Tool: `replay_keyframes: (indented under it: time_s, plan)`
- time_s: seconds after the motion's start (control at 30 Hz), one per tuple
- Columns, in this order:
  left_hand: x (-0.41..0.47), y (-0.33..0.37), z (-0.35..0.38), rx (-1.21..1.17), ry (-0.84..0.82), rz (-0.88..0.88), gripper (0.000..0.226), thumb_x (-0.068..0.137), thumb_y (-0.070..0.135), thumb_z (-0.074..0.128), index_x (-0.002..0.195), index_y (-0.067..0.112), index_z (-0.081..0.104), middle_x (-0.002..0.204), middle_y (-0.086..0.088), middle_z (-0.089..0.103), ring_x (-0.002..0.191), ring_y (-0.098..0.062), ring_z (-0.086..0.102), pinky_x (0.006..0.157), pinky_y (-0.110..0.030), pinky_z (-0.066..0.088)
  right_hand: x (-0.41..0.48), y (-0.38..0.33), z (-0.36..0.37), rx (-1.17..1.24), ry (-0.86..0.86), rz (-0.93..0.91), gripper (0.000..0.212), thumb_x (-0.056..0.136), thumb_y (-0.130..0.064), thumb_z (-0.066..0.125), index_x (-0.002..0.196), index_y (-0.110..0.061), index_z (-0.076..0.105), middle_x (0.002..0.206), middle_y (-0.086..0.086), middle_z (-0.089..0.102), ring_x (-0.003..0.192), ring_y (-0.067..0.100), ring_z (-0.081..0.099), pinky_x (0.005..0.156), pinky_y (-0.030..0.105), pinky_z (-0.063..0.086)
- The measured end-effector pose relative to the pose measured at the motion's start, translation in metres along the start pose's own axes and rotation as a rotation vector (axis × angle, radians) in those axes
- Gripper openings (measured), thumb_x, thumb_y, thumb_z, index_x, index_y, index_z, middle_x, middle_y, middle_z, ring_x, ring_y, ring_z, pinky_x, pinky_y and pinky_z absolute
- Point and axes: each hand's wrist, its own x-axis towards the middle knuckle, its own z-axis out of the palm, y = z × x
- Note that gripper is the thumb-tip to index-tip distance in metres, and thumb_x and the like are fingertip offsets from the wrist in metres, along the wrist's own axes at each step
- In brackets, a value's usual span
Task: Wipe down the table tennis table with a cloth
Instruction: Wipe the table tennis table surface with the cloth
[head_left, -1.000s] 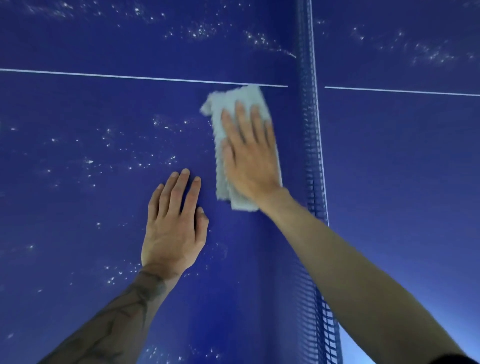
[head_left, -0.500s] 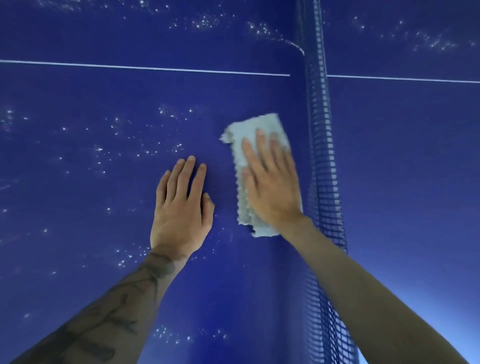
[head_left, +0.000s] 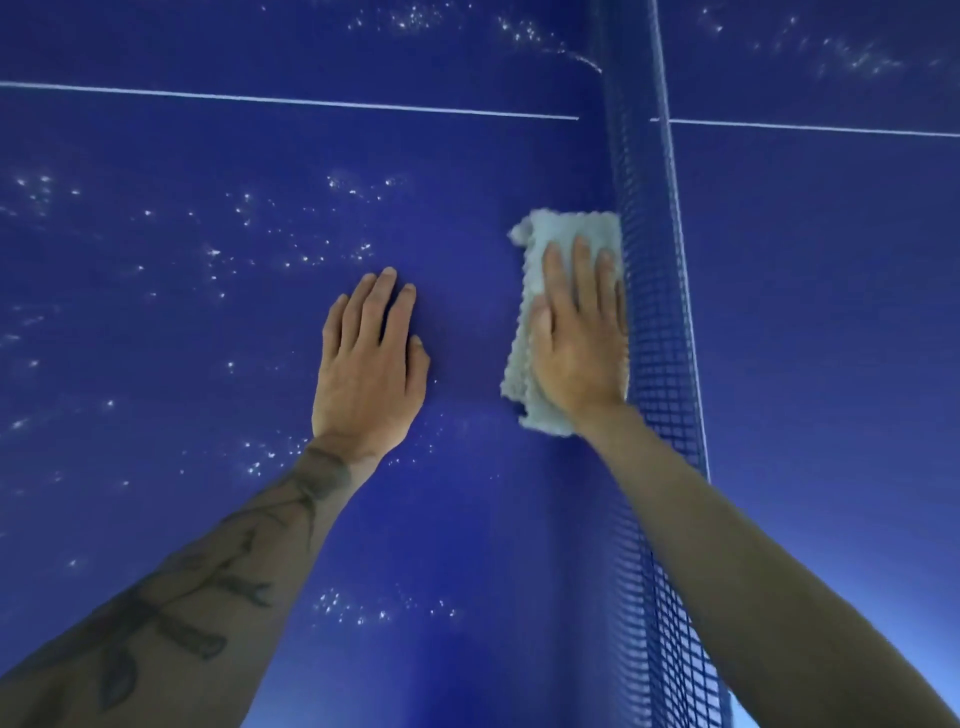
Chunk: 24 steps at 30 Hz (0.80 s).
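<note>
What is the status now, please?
Right hand flat on cloth, beside net. Left hand flat on table. Specks remain at left.

The right hand lies flat, palm down, pressing a folded pale cloth onto the blue desk. The net stands just right of this grip, touching the cloth's edge. The left hand rests flat, fingers spread, left of the grip. White specks dot the surface further left.
</note>
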Motion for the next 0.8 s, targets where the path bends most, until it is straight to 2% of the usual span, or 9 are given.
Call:
replay_keyframes:
  time_s: [0.07, 0.13, 0.3, 0.43, 0.53, 0.6, 0.7, 0.73, 0.8]
  plan:
    - [-0.008, -0.003, -0.004, -0.020, 0.017, -0.029, 0.053, 0.108, 0.026, 0.035, 0.155, 0.005, 0.043, 0.168, -0.013, 0.034, 0.157, -0.032, 0.027, 0.131, -0.048, 0.015, 0.022, -0.005, -0.001, 0.007, 0.045, 0.110, 0.064, 0.112, -0.044, 0.014, 0.172, -0.022, 0.011, 0.179, 0.010, 0.005, 0.165, 0.034, 0.002, 0.134, 0.052, 0.005]
    - [-0.022, -0.005, -0.010, -0.015, 0.037, -0.060, 0.052, 0.107, 0.026, 0.039, 0.155, 0.005, 0.043, 0.167, -0.014, 0.035, 0.157, -0.032, 0.027, 0.131, -0.049, 0.017, 0.028, -0.029, 0.000, 0.001, 0.069, 0.108, 0.064, 0.112, -0.043, 0.015, 0.172, -0.021, 0.011, 0.179, 0.012, 0.005, 0.165, 0.036, 0.004, 0.134, 0.054, 0.006]
    - [-0.057, -0.011, -0.011, 0.040, 0.034, -0.107, 0.055, 0.108, 0.029, 0.037, 0.157, 0.005, 0.041, 0.168, -0.016, 0.033, 0.157, -0.035, 0.027, 0.130, -0.052, 0.018, -0.042, -0.037, 0.012, -0.070, -0.022, -0.286, 0.060, 0.114, -0.041, 0.019, 0.172, -0.023, 0.016, 0.179, 0.008, 0.006, 0.166, 0.033, 0.002, 0.134, 0.052, 0.006]
    - [-0.063, -0.014, -0.004, 0.066, 0.036, -0.104, 0.057, 0.108, 0.031, 0.036, 0.160, 0.006, 0.038, 0.169, -0.016, 0.030, 0.158, -0.035, 0.025, 0.132, -0.050, 0.014, -0.038, 0.008, 0.004, 0.015, -0.001, 0.014, 0.062, 0.113, -0.044, 0.023, 0.171, -0.025, 0.015, 0.180, 0.008, 0.006, 0.166, 0.034, 0.001, 0.134, 0.050, 0.001]
    - [-0.063, -0.015, -0.003, 0.062, 0.040, -0.106, 0.057, 0.107, 0.029, 0.039, 0.159, 0.007, 0.039, 0.169, -0.016, 0.031, 0.158, -0.034, 0.025, 0.132, -0.048, 0.012, -0.017, -0.013, 0.006, -0.016, 0.063, 0.131, 0.064, 0.112, -0.045, 0.016, 0.172, -0.022, 0.011, 0.179, 0.011, 0.005, 0.165, 0.035, 0.003, 0.134, 0.053, 0.004]
    - [-0.062, -0.014, -0.004, 0.052, 0.041, -0.115, 0.057, 0.106, 0.028, 0.041, 0.160, 0.008, 0.039, 0.169, -0.015, 0.031, 0.159, -0.032, 0.024, 0.132, -0.047, 0.011, -0.020, -0.043, 0.010, -0.025, 0.059, 0.027, 0.063, 0.113, -0.043, 0.016, 0.172, -0.021, 0.012, 0.179, 0.012, 0.004, 0.165, 0.037, 0.003, 0.134, 0.055, 0.008]
    - [-0.061, -0.013, -0.006, 0.054, 0.040, -0.113, 0.057, 0.106, 0.028, 0.042, 0.160, 0.008, 0.039, 0.170, -0.014, 0.031, 0.159, -0.032, 0.024, 0.132, -0.047, 0.011, -0.058, -0.052, 0.019, -0.063, -0.025, -0.267, 0.060, 0.115, -0.042, 0.017, 0.172, -0.023, 0.012, 0.180, 0.008, 0.003, 0.166, 0.033, 0.001, 0.134, 0.053, 0.008]
    - [-0.061, -0.013, -0.006, 0.052, 0.038, -0.113, 0.057, 0.106, 0.027, 0.042, 0.160, 0.008, 0.039, 0.170, -0.014, 0.031, 0.159, -0.032, 0.024, 0.132, -0.048, 0.012, -0.070, -0.042, 0.020, -0.080, -0.028, -0.306, 0.059, 0.115, -0.042, 0.018, 0.172, -0.024, 0.015, 0.180, 0.007, 0.005, 0.166, 0.031, 0.002, 0.134, 0.053, 0.009]
    - [-0.061, -0.013, -0.006, 0.050, 0.035, -0.114, 0.057, 0.106, 0.027, 0.042, 0.159, 0.008, 0.039, 0.170, -0.014, 0.030, 0.159, -0.032, 0.023, 0.132, -0.048, 0.012, -0.078, -0.014, 0.015, -0.053, -0.017, -0.220, 0.059, 0.114, -0.041, 0.025, 0.171, -0.026, 0.020, 0.179, 0.006, 0.009, 0.166, 0.031, 0.005, 0.134, 0.053, 0.010]
